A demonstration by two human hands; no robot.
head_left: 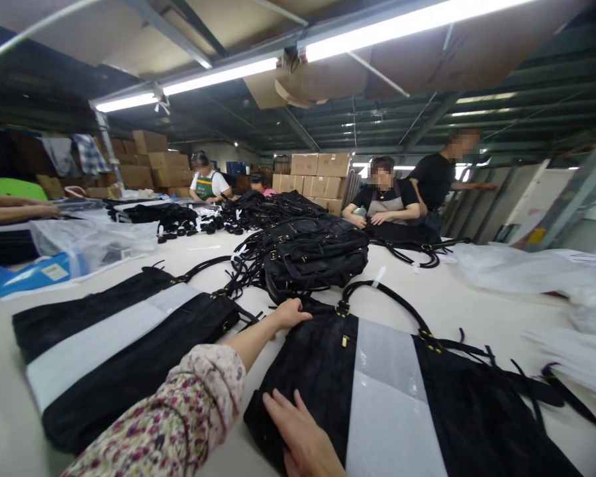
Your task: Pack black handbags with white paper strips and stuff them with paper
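Note:
A black handbag point(469, 404) lies flat in front of me, with a white wrapping strip point(387, 397) across its middle and two looped handles at its far edge. My left hand point(292, 314), reaching out of a floral sleeve, is closed on the bag's far left corner; the fingertips are partly hidden. Lower down, my right hand point(305, 434) rests on the bag's left side with its fingers stretched out and apart. To the left lies a second black handbag point(139, 358), also with a white strip over it.
Beyond my hands, a heap of black bags point(318, 248) rises on the white table point(198, 242). Clear plastic sheets point(521, 271) lie at the right, and a blue packet point(34, 273) at the left. Several co-workers stand around the table, with stacked cartons point(320, 173) behind.

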